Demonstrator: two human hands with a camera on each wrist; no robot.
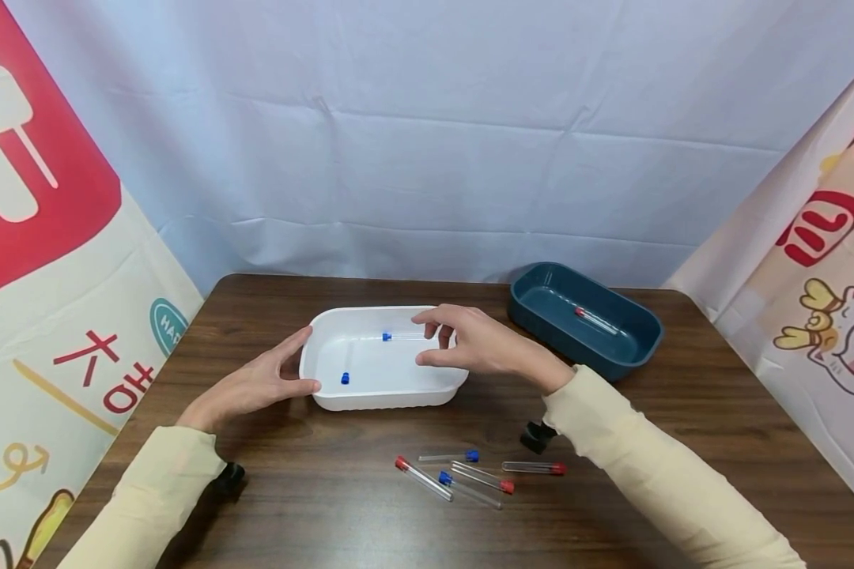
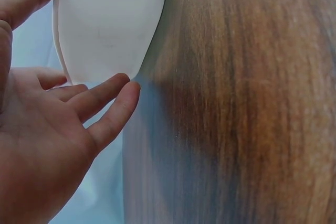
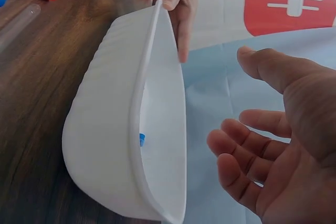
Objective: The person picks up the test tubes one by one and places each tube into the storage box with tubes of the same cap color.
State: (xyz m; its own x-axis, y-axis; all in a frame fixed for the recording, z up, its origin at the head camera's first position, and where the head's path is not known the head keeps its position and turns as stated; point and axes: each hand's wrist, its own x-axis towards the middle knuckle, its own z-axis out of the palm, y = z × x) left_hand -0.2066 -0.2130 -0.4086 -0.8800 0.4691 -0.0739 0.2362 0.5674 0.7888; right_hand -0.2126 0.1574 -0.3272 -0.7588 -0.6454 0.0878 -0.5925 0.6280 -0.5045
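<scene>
A white plastic basin stands on the table. My left hand spans its left end, extended fingers and thumb touching the outside and rim. Over the basin's right part hovers my right hand, fingers loosely bent and apart, with nothing between them; the right wrist view also shows it free of the basin. A blue-capped test tube lies inside near the back, its far end partly hidden by the right hand. Toward the front left of the basin is a second blue cap; its clear tube is hard to make out.
Several test tubes with red or blue caps, including a red-capped tube, lie on the wooden table in front of the basin. At the back right stands a dark teal basin holding one red-capped test tube. A pale curtain hangs behind.
</scene>
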